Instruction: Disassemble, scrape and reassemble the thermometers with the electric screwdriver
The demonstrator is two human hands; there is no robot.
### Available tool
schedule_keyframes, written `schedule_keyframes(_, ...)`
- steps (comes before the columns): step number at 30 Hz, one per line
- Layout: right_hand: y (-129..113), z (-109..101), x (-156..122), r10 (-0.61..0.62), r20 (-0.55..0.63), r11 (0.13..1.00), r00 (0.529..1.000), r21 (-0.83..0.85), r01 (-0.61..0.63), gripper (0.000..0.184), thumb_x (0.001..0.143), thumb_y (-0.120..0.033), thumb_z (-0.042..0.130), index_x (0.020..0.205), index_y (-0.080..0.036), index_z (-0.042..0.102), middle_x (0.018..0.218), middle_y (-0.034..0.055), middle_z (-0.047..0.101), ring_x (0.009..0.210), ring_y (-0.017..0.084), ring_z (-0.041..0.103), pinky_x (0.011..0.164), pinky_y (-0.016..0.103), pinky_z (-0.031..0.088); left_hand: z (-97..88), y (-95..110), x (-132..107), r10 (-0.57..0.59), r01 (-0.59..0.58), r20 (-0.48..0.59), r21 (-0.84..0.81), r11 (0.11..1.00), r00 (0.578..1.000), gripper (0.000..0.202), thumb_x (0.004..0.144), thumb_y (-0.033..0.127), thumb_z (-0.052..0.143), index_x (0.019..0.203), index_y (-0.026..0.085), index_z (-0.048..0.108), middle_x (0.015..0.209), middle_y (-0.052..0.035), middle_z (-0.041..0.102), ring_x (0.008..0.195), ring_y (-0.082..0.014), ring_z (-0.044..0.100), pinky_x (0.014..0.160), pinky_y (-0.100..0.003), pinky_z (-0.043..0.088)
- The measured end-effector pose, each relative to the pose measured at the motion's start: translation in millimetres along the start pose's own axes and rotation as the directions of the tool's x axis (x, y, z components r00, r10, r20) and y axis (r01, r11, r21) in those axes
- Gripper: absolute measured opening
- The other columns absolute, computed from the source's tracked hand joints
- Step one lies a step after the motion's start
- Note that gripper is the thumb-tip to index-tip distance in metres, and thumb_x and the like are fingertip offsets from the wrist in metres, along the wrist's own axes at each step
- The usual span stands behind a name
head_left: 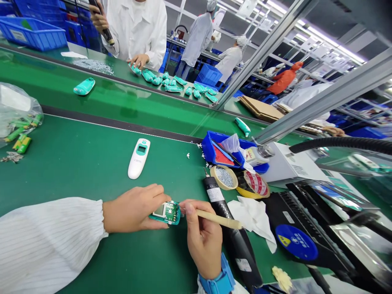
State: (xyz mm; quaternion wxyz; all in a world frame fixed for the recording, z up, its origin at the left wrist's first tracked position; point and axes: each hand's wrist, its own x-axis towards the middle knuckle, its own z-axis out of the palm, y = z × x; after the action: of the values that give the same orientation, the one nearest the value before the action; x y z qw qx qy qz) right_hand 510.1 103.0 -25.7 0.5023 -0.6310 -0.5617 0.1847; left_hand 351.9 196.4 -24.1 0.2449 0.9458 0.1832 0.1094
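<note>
My left hand (pixel 139 209) is closed round a teal thermometer housing (pixel 175 219), pressing it near the green tabletop. A green circuit board (pixel 171 211) and a small grey display (pixel 159 210) show inside the opened housing. Pinched in my right hand (pixel 202 237) is a slim tan-handled tool (pixel 219 219); its tip, at the housing's right end, is hidden by my fingers. Beyond my left hand lies a white thermometer (pixel 139 159) with a teal-framed screen. A black electric screwdriver (pixel 226 220) rests just right of my right hand.
A blue bin (pixel 211 153) of tools, a tape roll with tiny screws (pixel 225 177) and white tissue (pixel 254 218) lie right. A bag of batteries (pixel 18 114) sits left. Beyond the green conveyor (pixel 122 104), a co-worker (pixel 134 32) handles teal housings. A metal post (pixel 260 57) slants across.
</note>
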Motion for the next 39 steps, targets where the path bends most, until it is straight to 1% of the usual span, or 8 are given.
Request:
schedule_keyframes(5, -7.5, 1.5, -0.2, -0.001, -0.038, 0.995, 0.999, 0.103, 0.005, 0.014, 0.087, -0.021, 0.041, 0.079, -0.019, 0.053, 0.078, 0.0029, 0.058, 0.070, 0.013, 0.056, 0.063, 0.027, 0.047, 0.2, -0.8, 0.2, -0.003, 0.003, -0.003, -0.029, 1.000, 1.000, 0.044, 0.074, 0.040, 0.061, 0.108, 0.017, 0.048, 0.090, -0.0029, 0.052, 0.080, -0.0163, 0.052, 0.063, -0.025, 0.042)
schedule_keyframes(8, -10.0, 5.4, -0.1, -0.007, -0.014, 0.991, 1.000, 0.135, 0.009, 0.014, 0.088, -0.021, 0.041, 0.080, -0.019, 0.053, 0.078, 0.0028, 0.058, 0.071, 0.013, 0.056, 0.064, 0.027, 0.048, 0.8, -1.3, -0.3, -0.005, 0.005, -0.010, -0.020, 1.000, 1.000, 0.043, 0.074, 0.041, 0.061, 0.108, 0.017, 0.049, 0.089, -0.0033, 0.052, 0.080, -0.0168, 0.052, 0.063, -0.025, 0.042)
schedule_keyframes(13, -8.6, 9.2, 1.7, -0.024, 0.016, 0.991, 1.000, 0.130, 0.022, 0.013, 0.087, -0.019, 0.041, 0.082, -0.019, 0.053, 0.080, 0.0032, 0.058, 0.074, 0.013, 0.056, 0.066, 0.027, 0.048, -0.2, 0.1, -0.4, -0.005, 0.005, -0.011, -0.002, 1.000, 1.000, 0.045, 0.074, 0.043, 0.060, 0.107, 0.015, 0.049, 0.087, -0.0040, 0.052, 0.080, -0.0178, 0.051, 0.063, -0.026, 0.042)
schedule_keyframes(19, -9.8, 9.3, 3.9, -0.039, 0.042, 0.989, 0.998, 0.143, 0.032, 0.013, 0.087, -0.018, 0.041, 0.083, -0.020, 0.053, 0.080, 0.0030, 0.057, 0.076, 0.013, 0.056, 0.065, 0.024, 0.049, -1.2, 1.1, -0.4, -0.016, 0.016, 0.004, -0.015, 1.000, 1.000, 0.046, 0.073, 0.043, 0.061, 0.108, 0.015, 0.050, 0.088, -0.0043, 0.052, 0.081, -0.0177, 0.051, 0.065, -0.026, 0.043)
schedule_keyframes(26, -9.0, 9.7, 4.0, -0.051, 0.049, 0.993, 0.998, 0.106, 0.045, 0.013, 0.087, -0.018, 0.041, 0.082, -0.020, 0.053, 0.080, 0.0029, 0.057, 0.074, 0.013, 0.056, 0.064, 0.024, 0.048, -1.6, 0.9, 0.8, -0.020, 0.020, 0.002, -0.019, 1.000, 1.000, 0.046, 0.073, 0.042, 0.061, 0.108, 0.015, 0.050, 0.087, -0.0040, 0.052, 0.080, -0.0174, 0.052, 0.064, -0.025, 0.044)
schedule_keyframes(34, -8.6, 10.1, 4.7, -0.085, 0.056, 0.993, 0.995, 0.082, 0.081, 0.012, 0.087, -0.017, 0.041, 0.083, -0.021, 0.052, 0.080, 0.0020, 0.058, 0.077, 0.012, 0.056, 0.067, 0.023, 0.047, -2.3, 1.2, 1.4, -0.023, 0.023, 0.017, -0.008, 1.000, 1.000, 0.045, 0.073, 0.042, 0.061, 0.107, 0.015, 0.050, 0.087, -0.0040, 0.052, 0.080, -0.0173, 0.051, 0.065, -0.026, 0.043)
schedule_keyframes(39, -9.0, 10.5, 5.1, -0.089, 0.057, 0.995, 0.994, 0.053, 0.086, 0.012, 0.087, -0.016, 0.041, 0.082, -0.020, 0.052, 0.079, 0.0024, 0.058, 0.075, 0.012, 0.056, 0.065, 0.024, 0.047, -1.1, 0.5, 1.8, -0.017, 0.017, 0.008, 0.011, 1.000, 1.000, 0.045, 0.073, 0.043, 0.061, 0.107, 0.015, 0.050, 0.088, -0.0042, 0.052, 0.081, -0.0177, 0.051, 0.065, -0.026, 0.044)
